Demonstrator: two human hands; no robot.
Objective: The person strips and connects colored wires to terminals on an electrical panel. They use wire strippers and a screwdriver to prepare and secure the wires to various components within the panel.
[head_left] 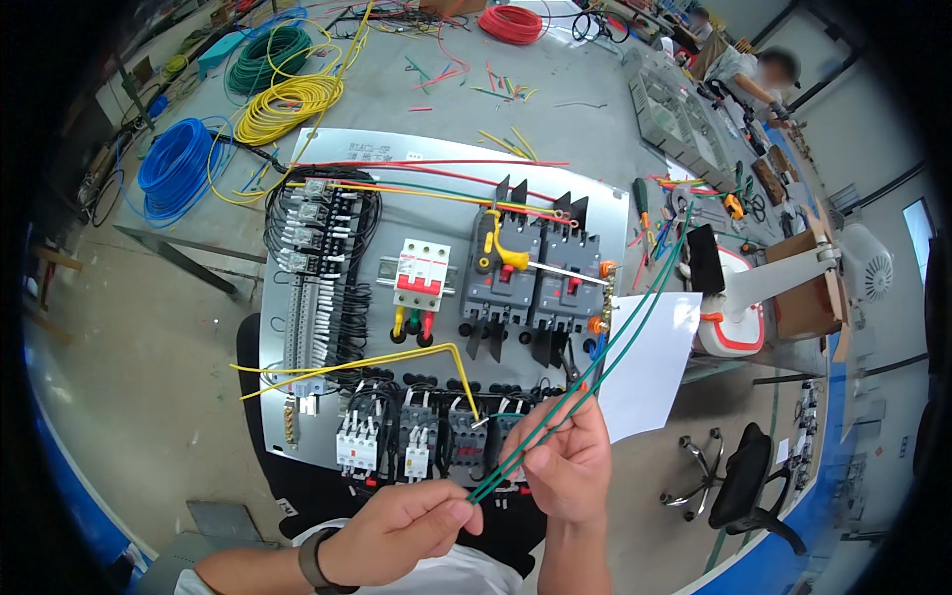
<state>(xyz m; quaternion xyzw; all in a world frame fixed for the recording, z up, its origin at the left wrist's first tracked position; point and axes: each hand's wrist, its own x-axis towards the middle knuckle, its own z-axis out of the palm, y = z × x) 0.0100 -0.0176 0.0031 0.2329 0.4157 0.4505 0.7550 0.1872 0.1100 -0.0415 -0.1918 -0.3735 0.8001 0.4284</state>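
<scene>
Several green wires (635, 332) run from between my two hands up to the right. My left hand (412, 526) pinches their lower ends between thumb and fingers. Further along, my right hand (567, 461) is closed around the same wires, thumb over them. Both hands are in front of a metal mounting panel (416, 149) fitted with electrical parts. Just beyond them is a row of contactors (418, 441), partly covered by my right hand. Bent yellow wires (407, 355) lie over the panel, one end at a contactor. A red-and-white breaker (421, 276) is mounted mid-panel.
Two grey circuit breakers (501, 268) carry a yellow-handled screwdriver (511, 260). Blue (177, 171), yellow (288, 107) and green wire coils (268, 59) lie back left. White paper (654, 367) sits right of the panel, near a desk fan (729, 302). Another person (749, 74) is back right.
</scene>
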